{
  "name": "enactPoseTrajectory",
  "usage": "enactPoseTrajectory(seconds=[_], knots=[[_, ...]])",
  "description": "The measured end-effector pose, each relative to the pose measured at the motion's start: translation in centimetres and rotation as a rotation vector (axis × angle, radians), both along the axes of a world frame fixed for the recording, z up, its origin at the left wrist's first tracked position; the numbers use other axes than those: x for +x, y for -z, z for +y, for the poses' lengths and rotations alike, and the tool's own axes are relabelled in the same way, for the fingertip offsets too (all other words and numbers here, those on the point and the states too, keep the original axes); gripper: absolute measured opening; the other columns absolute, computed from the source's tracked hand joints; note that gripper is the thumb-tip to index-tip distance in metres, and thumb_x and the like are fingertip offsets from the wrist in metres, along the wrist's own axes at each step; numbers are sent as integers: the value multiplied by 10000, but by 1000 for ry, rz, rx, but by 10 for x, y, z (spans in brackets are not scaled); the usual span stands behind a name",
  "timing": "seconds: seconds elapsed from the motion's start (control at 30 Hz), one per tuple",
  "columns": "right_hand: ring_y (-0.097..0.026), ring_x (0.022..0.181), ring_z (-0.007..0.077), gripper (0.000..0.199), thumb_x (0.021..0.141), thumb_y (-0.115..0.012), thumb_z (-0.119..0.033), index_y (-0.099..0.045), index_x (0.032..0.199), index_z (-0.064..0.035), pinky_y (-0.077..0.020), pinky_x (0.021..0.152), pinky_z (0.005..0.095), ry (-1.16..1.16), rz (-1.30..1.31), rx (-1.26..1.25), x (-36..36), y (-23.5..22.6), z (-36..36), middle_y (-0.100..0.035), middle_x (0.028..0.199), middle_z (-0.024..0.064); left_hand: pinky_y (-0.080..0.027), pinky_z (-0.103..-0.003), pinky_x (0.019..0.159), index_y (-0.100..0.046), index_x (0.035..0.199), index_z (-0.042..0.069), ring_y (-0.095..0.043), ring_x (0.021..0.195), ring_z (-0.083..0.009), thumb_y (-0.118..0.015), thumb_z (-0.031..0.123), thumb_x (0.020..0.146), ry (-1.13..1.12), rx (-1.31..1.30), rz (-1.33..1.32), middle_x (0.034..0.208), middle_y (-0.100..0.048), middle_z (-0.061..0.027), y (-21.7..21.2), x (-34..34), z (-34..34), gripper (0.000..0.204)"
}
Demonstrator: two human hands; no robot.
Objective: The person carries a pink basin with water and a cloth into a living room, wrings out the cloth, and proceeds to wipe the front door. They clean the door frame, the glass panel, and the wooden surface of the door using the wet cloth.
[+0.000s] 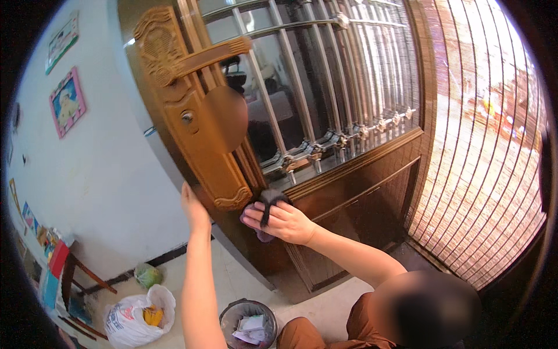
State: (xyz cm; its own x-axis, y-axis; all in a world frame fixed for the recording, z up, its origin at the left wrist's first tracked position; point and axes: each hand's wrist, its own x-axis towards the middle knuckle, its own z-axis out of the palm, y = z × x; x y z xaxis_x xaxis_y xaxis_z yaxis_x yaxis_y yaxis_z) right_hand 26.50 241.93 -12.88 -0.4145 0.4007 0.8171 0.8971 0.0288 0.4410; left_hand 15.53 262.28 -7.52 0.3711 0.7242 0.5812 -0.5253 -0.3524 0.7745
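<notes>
A brown door (349,198) fills the centre. At seven o'clock the left hand (193,208) lies open against its edge. The right hand (283,222) presses a dark cloth (268,200), gripped, just below the gold lock plate (200,134). A bin (249,323) stands at six o'clock.

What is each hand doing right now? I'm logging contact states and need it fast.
Left hand: open, fingers flat against the brown door edge, holding nothing.
Right hand: closed on a dark cloth, pressing it to the door.
</notes>
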Motion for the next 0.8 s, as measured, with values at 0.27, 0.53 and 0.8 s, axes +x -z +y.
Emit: enactPoseTrajectory(seconds=[0.27, 0.53, 0.8], knots=[[-513, 1041, 276, 351, 699, -601, -81, -587, 1047, -122, -412, 904, 403, -71, 836, 236, 123, 58, -64, -547, 1127, 86, -405, -351, 864, -469, 1144, 34, -503, 1009, -219, -366, 310, 908, 18, -334, -185, 1123, -511, -74, -8, 13, -34, 377], [-459, 1107, 329, 403, 776, -402, 107, -519, 1133, -39, -342, 973, 372, 395, 646, 923, 232, 43, -164, -506, 1158, 154, -379, -343, 883, -476, 1146, 29, -486, 1032, -214, -356, 310, 898, -24, -326, -187, 1134, -507, -65, 0, 10, -18, 393], [-467, 954, 259, 407, 751, -480, -30, -458, 1157, -15, -376, 848, 413, 127, 889, 966, 201, 41, -139, -480, 1021, 125, -377, -364, 898, -462, 1176, 26, -489, 1043, -238, -318, 325, 908, -126, -330, -136, 1160, -498, -85, 4, 15, -15, 427]])
